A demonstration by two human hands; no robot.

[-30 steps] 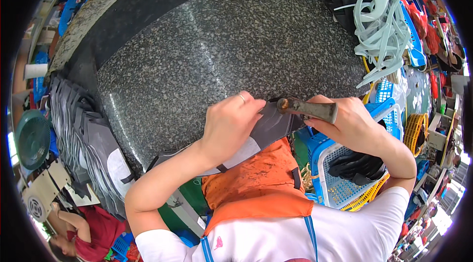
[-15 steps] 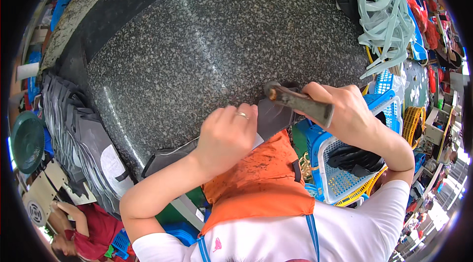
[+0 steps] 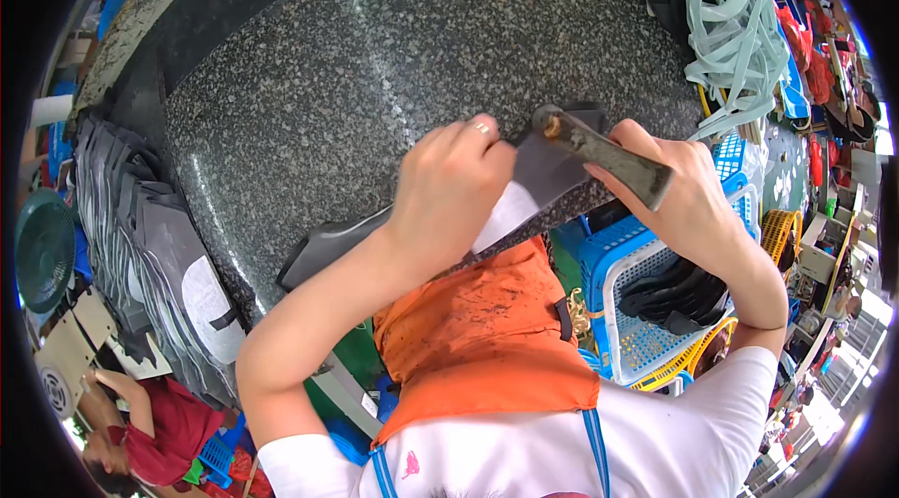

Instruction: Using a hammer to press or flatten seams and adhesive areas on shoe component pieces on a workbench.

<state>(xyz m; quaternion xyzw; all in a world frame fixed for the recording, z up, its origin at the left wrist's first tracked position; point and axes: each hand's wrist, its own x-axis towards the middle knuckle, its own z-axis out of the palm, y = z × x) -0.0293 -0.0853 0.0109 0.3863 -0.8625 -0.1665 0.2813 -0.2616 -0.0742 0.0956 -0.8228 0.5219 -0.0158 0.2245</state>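
Note:
A dark grey flat piece (image 3: pixel 552 166) with a white patch (image 3: pixel 510 215) lies along the near edge of the speckled granite table (image 3: pixel 487 39). My left hand (image 3: pixel 452 182), a ring on one finger, is closed over the middle of the piece, fingertips hidden beneath. In my right hand (image 3: pixel 688 184) is a hammer (image 3: pixel 609 156), with a round face at one end and a flared wedge at the other. Its round face is over the far right end of the piece; I cannot tell whether they touch. My hand hides the handle.
Stacked grey pieces (image 3: pixel 154 245) with white patches lie at the left. Pale strips (image 3: pixel 735 49) hang in a tangle at the far right. A blue and white basket (image 3: pixel 613 348) with black pieces stands right of my orange apron (image 3: pixel 487 339). A person in red (image 3: pixel 173 432) sits lower left.
Both hands have moved away from my body, the right one also to the right with the hammer. The grey piece's right part has shifted farther onto the table, and more of its white patch shows.

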